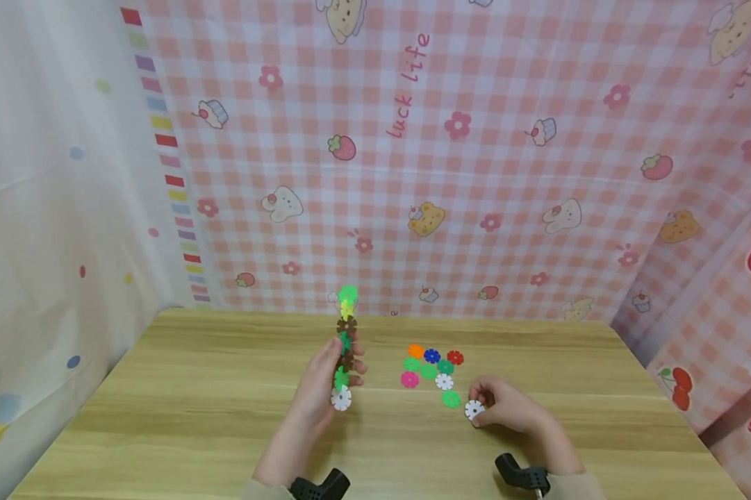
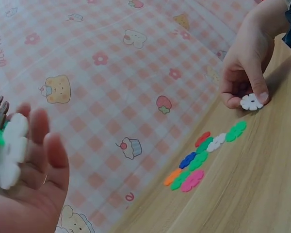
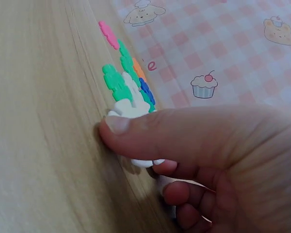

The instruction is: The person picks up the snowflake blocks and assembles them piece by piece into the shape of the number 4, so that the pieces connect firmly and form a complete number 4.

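My left hand (image 1: 317, 380) grips a chain of interlocked snowflake discs, held upright above the table. Its lowest piece is a white disc (image 1: 341, 398); green and brown discs run upward to a yellow disc (image 1: 347, 310) and a bright green disc (image 1: 348, 294) on top. Fingers and thumb partly cover the chain's middle. On the right, my right hand (image 1: 510, 408) pinches a loose white disc (image 3: 128, 109) between thumb and fingers, low over the tabletop. In the left wrist view this white disc (image 2: 252, 102) shows its notched edge and centre hole.
Between the hands lies a loose group of discs: orange (image 1: 415, 351), blue (image 1: 432, 356), red (image 1: 455, 357), pink (image 1: 409, 380), white (image 1: 444, 382) and several green ones (image 1: 451, 399). The wooden table (image 1: 181, 403) meets a checked curtain (image 1: 375, 180) behind.
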A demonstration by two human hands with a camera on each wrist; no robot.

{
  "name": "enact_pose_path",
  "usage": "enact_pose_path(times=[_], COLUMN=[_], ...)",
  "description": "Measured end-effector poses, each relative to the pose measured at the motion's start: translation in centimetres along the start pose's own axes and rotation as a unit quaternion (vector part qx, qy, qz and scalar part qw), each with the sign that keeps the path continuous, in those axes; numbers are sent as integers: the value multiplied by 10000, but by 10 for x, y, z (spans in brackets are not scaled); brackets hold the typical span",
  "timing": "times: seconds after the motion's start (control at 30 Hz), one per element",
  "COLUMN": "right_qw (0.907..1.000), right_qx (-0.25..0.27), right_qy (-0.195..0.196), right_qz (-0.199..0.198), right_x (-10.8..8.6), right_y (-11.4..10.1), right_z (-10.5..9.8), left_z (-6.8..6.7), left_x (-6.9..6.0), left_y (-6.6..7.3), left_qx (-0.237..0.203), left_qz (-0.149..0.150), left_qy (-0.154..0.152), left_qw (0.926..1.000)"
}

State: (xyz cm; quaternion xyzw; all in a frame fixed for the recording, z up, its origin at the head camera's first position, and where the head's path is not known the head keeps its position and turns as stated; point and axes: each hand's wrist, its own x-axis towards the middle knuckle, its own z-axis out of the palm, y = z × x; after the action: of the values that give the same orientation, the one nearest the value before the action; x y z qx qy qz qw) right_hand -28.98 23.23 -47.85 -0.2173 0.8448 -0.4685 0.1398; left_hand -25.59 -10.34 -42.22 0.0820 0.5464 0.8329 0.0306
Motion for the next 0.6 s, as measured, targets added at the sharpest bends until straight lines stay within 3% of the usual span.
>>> enact_pose_path(times=[0.23, 0.6], right_qw=[9998, 9982], right_qx=[110, 51], right_qy=[141, 352], right_qz=[121, 486], right_x=[-4, -1], right_y=[-3, -7], right_z=[0, 1], left_z=[0, 0], left_x=[-1, -1], left_y=[1, 3], left_qx=[42, 321], left_qz=[152, 99], left_qy=[257, 469], left_qw=[9995, 9983])
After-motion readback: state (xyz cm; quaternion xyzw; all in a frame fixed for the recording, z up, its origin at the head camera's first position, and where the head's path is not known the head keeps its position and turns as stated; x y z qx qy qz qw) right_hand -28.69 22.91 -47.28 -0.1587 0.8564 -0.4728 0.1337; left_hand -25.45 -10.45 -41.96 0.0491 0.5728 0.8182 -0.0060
